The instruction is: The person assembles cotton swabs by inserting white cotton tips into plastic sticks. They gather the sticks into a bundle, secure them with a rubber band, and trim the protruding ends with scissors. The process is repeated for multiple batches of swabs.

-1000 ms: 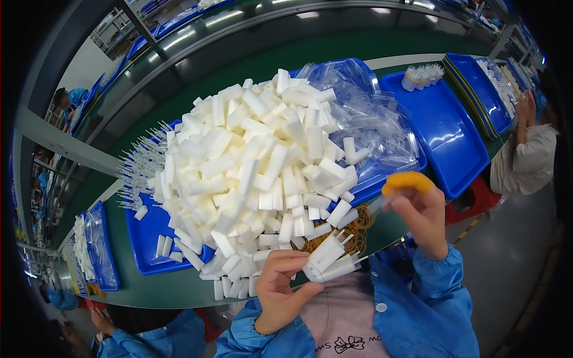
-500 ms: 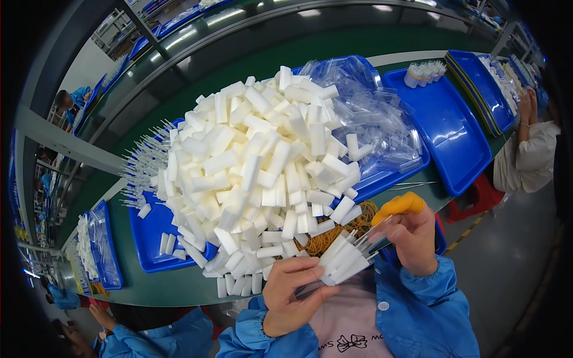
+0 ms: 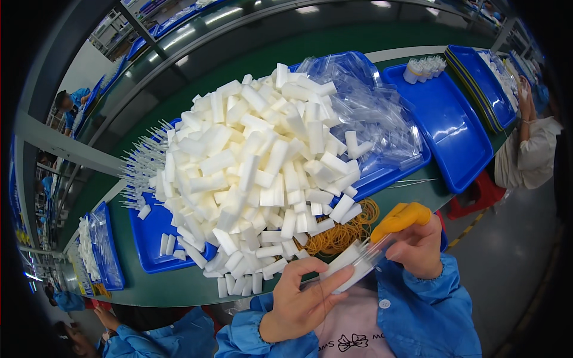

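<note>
My left hand (image 3: pixel 307 296) grips a small bundle of white foam pieces (image 3: pixel 341 260) just above my lap, its fingers closed round the lower end. Clear plastic sleeves (image 3: pixel 371 256) lie over the bundle's right end. My right hand (image 3: pixel 418 241), with orange covers on some fingers, pinches the outer end of a clear sleeve beside the bundle. Its fingertips are partly hidden. Beyond my hands rises a big heap of white foam blocks (image 3: pixel 250 161). Yellow-brown rubber bands (image 3: pixel 334 238) lie in a tangle between the heap and the bundle.
Clear plastic sleeves (image 3: pixel 382 119) fill a blue tray behind the heap. Another blue tray (image 3: pixel 456 140) at right holds banded white bundles (image 3: pixel 424 68). Thin white-tipped sticks (image 3: pixel 143 164) bristle at the heap's left. Co-workers sit on both sides; one sleeve (image 3: pixel 531 152) shows at right.
My left fingers have shifted further over the bundle, which has turned flatter. My right hand has lowered slightly, bringing the clear sleeve closer against the foam.
</note>
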The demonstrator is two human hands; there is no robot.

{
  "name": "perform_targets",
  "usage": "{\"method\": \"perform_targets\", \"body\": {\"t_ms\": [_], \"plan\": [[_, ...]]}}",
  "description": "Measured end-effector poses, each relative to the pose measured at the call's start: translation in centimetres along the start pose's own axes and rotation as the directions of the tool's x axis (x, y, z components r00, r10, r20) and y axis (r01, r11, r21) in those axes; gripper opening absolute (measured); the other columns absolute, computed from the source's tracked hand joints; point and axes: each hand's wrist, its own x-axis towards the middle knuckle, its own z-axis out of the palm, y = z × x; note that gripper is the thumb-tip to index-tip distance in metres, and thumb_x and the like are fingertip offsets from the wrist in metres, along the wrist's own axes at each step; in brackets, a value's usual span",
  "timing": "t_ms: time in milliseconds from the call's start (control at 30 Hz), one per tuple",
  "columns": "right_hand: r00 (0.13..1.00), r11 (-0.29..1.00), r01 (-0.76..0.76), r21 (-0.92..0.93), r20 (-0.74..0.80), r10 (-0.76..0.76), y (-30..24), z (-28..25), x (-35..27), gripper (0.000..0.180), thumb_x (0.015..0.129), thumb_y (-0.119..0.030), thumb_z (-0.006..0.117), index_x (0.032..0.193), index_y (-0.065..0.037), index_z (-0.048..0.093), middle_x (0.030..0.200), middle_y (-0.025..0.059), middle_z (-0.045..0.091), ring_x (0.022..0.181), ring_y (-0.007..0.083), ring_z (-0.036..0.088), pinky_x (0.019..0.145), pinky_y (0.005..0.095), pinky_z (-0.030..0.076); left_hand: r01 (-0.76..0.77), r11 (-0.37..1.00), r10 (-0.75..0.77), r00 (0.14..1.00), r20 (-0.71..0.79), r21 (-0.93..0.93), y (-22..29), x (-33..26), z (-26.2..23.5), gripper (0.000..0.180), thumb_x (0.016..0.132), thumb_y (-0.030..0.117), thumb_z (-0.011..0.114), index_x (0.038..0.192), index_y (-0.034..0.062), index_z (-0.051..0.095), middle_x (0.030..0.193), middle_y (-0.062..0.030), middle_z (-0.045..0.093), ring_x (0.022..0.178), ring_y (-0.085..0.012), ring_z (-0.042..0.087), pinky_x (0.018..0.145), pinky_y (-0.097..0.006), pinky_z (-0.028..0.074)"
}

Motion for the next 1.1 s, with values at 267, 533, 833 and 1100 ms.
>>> {"method": "perform_targets", "body": {"t_ms": [267, 533, 833, 1100], "plan": [[0.980, 0.965, 0.017, -0.260, 0.194, 0.035, -0.2, -0.8, 0.7, 0.034, 0.071, -0.006, 0.078, 0.100, 0.002, 0.062, 0.097, 0.0118, 0.064, 0.090, 0.0203, 0.063, 0.084, 0.0322, 0.048, 0.407, 0.685, -0.267, 0.912, 0.312, -0.605, -1.3, -0.1, 0.7, 0.098, 0.064, 0.018, 0.084, 0.142, 0.0050, 0.027, 0.132, -0.0153, 0.037, 0.121, -0.0253, 0.040, 0.098, -0.037, 0.037], [0.897, 0.738, 0.148, -0.659, 0.404, 0.181, -2.3, 0.6, 0.5, 0.074, 0.072, -0.026, 0.077, 0.133, 0.000, 0.042, 0.130, 0.0187, 0.048, 0.117, 0.0336, 0.050, 0.096, 0.0398, 0.041, 0.703, -0.296, -0.163, 0.630, 0.759, -0.647, -2.4, -1.0, 1.7, 0.058, 0.095, 0.028, 0.052, 0.141, 0.0026, 0.028, 0.131, -0.0151, 0.048, 0.117, -0.0228, 0.051, 0.100, -0.036, 0.041], [0.878, 0.649, 0.372, -0.664, 0.478, -0.014, 0.1, 2.3, -1.9, 0.074, 0.068, -0.031, 0.078, 0.128, -0.003, 0.047, 0.128, 0.0226, 0.045, 0.119, 0.0385, 0.045, 0.100, 0.0483, 0.036, 0.665, -0.341, -0.162, 0.654, 0.739, -0.664, -2.6, -1.8, 2.3, 0.055, 0.092, 0.028, 0.057, 0.135, 0.0021, 0.035, 0.127, -0.0118, 0.051, 0.116, -0.0210, 0.053, 0.099, -0.033, 0.042], [0.781, 0.499, 0.540, -0.678, 0.625, 0.003, 1.2, 2.3, -2.7, 0.052, 0.075, -0.031, 0.071, 0.120, -0.008, 0.057, 0.124, 0.0127, 0.052, 0.120, 0.0277, 0.047, 0.104, 0.0502, 0.028, 0.590, -0.568, -0.171, 0.598, 0.783, -0.574, -3.5, -3.8, 3.2, 0.054, 0.085, 0.014, 0.064, 0.131, 0.0032, 0.038, 0.123, -0.0085, 0.052, 0.115, -0.0195, 0.051, 0.097, -0.034, 0.042]]}}
